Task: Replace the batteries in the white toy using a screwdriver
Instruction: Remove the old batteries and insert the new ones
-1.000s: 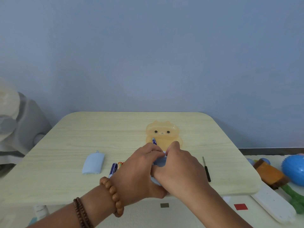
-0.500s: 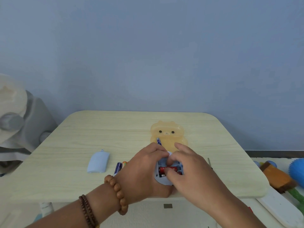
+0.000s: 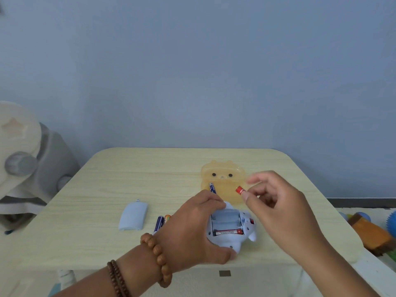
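Note:
The white toy lies belly-up near the table's front edge, its battery bay open. One red battery sits in the nearest slot; the other slots look empty. My left hand grips the toy from the left. My right hand hovers above and to the right of it, pinching a red battery between thumb and finger. The pale blue battery cover lies to the left. Two loose batteries rest beside my left wrist. The screwdriver is hidden behind my right hand.
An orange bear-shaped tray with a blue battery in it sits behind the toy. Off the wooden table, coloured toys lie on the floor at right and a grey-and-cream object stands at left.
My right hand has lifted away from the toy's bay, up and to the right, taking a red battery with it. The bay now shows open with one battery left inside.

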Motion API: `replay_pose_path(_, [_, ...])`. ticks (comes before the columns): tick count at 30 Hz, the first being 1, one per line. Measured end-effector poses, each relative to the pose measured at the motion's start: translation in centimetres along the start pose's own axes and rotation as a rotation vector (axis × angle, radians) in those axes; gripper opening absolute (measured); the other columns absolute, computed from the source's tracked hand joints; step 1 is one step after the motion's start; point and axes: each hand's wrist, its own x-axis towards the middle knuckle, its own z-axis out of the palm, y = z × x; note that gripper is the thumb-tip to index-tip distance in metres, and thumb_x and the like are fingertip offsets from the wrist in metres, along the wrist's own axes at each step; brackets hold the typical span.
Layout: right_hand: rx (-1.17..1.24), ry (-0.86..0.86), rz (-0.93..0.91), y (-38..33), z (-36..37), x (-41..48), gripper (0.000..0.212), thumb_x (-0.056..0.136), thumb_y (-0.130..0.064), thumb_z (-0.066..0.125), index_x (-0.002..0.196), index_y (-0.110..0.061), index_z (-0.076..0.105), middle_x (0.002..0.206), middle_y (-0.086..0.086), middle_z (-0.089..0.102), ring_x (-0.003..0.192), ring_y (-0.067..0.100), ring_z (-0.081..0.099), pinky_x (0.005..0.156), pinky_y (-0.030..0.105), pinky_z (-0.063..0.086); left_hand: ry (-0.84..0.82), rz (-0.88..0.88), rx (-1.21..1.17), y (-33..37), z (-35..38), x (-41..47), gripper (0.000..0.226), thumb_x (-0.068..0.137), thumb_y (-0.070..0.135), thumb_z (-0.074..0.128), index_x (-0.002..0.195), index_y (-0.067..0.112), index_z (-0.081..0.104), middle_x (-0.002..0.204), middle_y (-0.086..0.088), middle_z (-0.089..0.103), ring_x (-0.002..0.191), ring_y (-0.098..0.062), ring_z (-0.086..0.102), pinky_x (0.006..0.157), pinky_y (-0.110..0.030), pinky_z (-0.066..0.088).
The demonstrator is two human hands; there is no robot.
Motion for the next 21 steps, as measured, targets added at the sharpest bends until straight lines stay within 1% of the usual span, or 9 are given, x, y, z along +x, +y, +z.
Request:
replay_pose_path(2, [0.045, -0.007, 0.08, 0.5, 0.3, 1.1, 0.025, 0.091, -0.024, 0.072, 0.107, -0.044, 0.071, 0.077, -0.007, 0.073, 0.061, 0.013, 0.062, 0.066, 0.024, 0.052, -0.004, -0.002, -0.006, 0.0, 0.0, -0.1, 0.086, 0.062, 0.054, 0.084, 0.135, 0.019, 0.055, 0.129, 0.017, 0.046, 0.115, 0.003, 0.047, 0.094, 0.001, 0.031])
replay_pose_path(4, [0.019, -0.048, 0.144, 1.1, 0.7, 2.5, 0.029, 0.093, -0.02, 0.067, 0.11, -0.042, 0.073, 0.076, -0.003, 0.073, 0.058, 0.011, 0.066, 0.067, 0.031, 0.056, -0.003, -0.001, -0.009, -0.1, 0.0, -0.1, 0.087, 0.062, 0.055, 0.084, 0.137, 0.02, 0.053, 0.129, 0.018, 0.044, 0.115, 0.004, 0.046, 0.093, 0.003, 0.028])
replay_pose_path(6, [0.014, -0.114, 0.194, 1.5, 1.1, 3.8, 0.026, 0.091, -0.016, 0.069, 0.113, -0.031, 0.074, 0.076, 0.001, 0.074, 0.059, 0.013, 0.072, 0.064, 0.03, 0.06, -0.003, -0.006, -0.011, -0.1, 0.0, -0.1, 0.088, 0.063, 0.055, 0.084, 0.137, 0.021, 0.052, 0.129, 0.02, 0.043, 0.115, 0.006, 0.045, 0.092, 0.004, 0.027])
replay_pose_path(8, [0.017, -0.2, 0.211, 1.6, 1.5, 5.0, 0.033, 0.086, -0.016, 0.079, 0.117, -0.023, 0.071, 0.08, 0.003, 0.076, 0.062, 0.015, 0.076, 0.063, 0.023, 0.059, -0.007, -0.007, -0.01, -0.2, -0.1, -0.2, 0.088, 0.063, 0.056, 0.084, 0.138, 0.022, 0.051, 0.129, 0.02, 0.043, 0.114, 0.006, 0.045, 0.091, 0.004, 0.028])
replay_pose_path(9, [-0.01, -0.24, 0.205, 1.7, 1.6, 5.6, 0.04, 0.082, -0.017, 0.084, 0.119, -0.023, 0.07, 0.081, 0.002, 0.077, 0.064, 0.015, 0.077, 0.065, 0.021, 0.057, -0.009, -0.006, -0.009, -0.2, -0.1, -0.1, 0.088, 0.063, 0.056, 0.084, 0.138, 0.022, 0.051, 0.129, 0.02, 0.043, 0.114, 0.005, 0.046, 0.091, 0.003, 0.028])
replay_pose_path(12, [-0.148, -0.325, 0.147, 1.6, 2.0, 7.0, 0.055, 0.074, -0.018, 0.09, 0.125, -0.023, 0.068, 0.079, -0.004, 0.076, 0.066, 0.009, 0.076, 0.071, 0.025, 0.057, -0.017, -0.005, -0.005, -0.3, -0.1, -0.1, 0.088, 0.063, 0.057, 0.083, 0.137, 0.022, 0.052, 0.129, 0.02, 0.043, 0.115, 0.003, 0.047, 0.093, 0.001, 0.031])
replay_pose_path(15, [-0.304, -0.372, 0.039, 1.6, 2.8, 8.1, 0.056, 0.072, -0.029, 0.092, 0.123, -0.025, 0.071, 0.085, -0.006, 0.075, 0.077, 0.009, 0.072, 0.081, 0.031, 0.059, -0.021, -0.007, -0.004, -0.5, 0.0, 0.0, 0.087, 0.063, 0.057, 0.083, 0.136, 0.022, 0.052, 0.129, 0.02, 0.044, 0.116, 0.002, 0.048, 0.093, -0.001, 0.033])
replay_pose_path(17, [-0.397, -0.398, -0.027, 1.9, 3.5, 8.7, 0.052, 0.071, -0.036, 0.091, 0.119, -0.026, 0.074, 0.094, -0.008, 0.071, 0.081, 0.008, 0.065, 0.085, 0.034, 0.057, -0.02, -0.008, -0.007, -0.5, 0.0, 0.0, 0.087, 0.062, 0.056, 0.083, 0.136, 0.023, 0.052, 0.13, 0.021, 0.043, 0.117, 0.002, 0.048, 0.094, -0.001, 0.033])
replay_pose_path(21, [-0.403, -0.455, -0.031, 2.8, 4.3, 9.8, 0.053, 0.072, -0.039, 0.09, 0.121, -0.028, 0.074, 0.104, -0.007, 0.063, 0.086, 0.007, 0.058, 0.088, 0.031, 0.054, -0.018, -0.005, -0.021, -0.5, -0.1, -0.2, 0.087, 0.063, 0.055, 0.084, 0.138, 0.024, 0.05, 0.131, 0.022, 0.041, 0.118, 0.005, 0.045, 0.092, 0.002, 0.03])
